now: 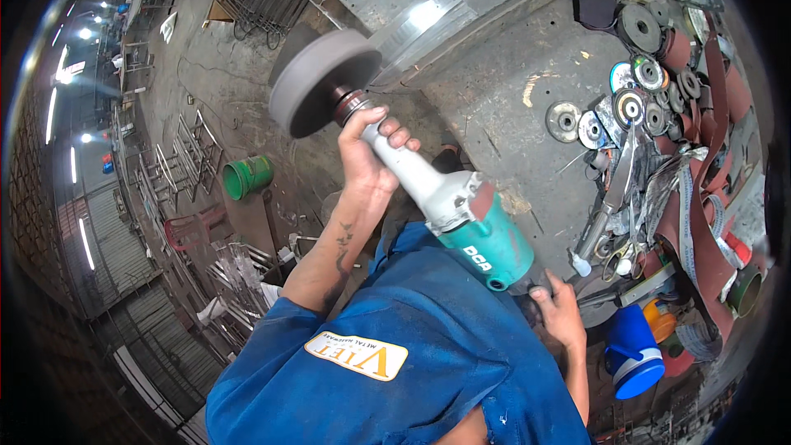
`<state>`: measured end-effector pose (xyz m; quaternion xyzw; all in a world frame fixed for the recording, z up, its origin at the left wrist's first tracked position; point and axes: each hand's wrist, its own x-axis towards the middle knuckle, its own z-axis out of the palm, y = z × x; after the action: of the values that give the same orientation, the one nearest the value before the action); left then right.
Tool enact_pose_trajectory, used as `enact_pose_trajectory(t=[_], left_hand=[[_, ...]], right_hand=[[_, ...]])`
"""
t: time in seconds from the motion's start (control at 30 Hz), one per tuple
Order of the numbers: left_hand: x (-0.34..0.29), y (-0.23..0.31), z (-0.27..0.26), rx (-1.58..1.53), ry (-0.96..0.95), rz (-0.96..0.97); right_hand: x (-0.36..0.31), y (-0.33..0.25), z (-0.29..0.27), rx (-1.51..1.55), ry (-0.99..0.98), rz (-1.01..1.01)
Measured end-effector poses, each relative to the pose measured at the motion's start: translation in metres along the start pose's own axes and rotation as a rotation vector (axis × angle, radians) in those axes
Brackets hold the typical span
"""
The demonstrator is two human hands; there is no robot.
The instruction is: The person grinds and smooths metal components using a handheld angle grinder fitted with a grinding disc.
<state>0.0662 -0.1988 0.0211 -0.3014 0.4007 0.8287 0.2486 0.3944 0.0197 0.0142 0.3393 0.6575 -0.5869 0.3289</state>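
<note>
A long-necked power grinder (490, 239) with a teal body and grey neck lies slantwise across my front. On its far end sits a wide grey wheel (329, 78), out to the left over the floor. My left hand (371, 152) is wrapped round the neck just behind the wheel, fingers closed. Down at the dark rear end, my right hand (562, 311) is closed on the handle, with part of its grip hidden. Whether the wheel is spinning cannot be told.
On the grey worktable (511, 115), abrasive discs (564, 121), brownish sanding belts (710, 239) and scissors (622, 262) crowd the right side. A blue jug (633, 354) stands at lower right. Leftward on the floor are a green bucket (247, 177) and metal frames (185, 161).
</note>
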Motion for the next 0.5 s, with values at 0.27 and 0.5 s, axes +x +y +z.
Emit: enact_pose_trajectory(t=[0.27, 0.5], left_hand=[[0.066, -0.052, 0.120, 0.004, -0.199, -0.060], [0.067, -0.051, 0.119, -0.023, -0.213, -0.071]], right_hand=[[0.006, -0.009, -0.077, 0.305, 0.246, -0.130], [0.007, -0.014, -0.084, 0.326, 0.131, -0.145]])
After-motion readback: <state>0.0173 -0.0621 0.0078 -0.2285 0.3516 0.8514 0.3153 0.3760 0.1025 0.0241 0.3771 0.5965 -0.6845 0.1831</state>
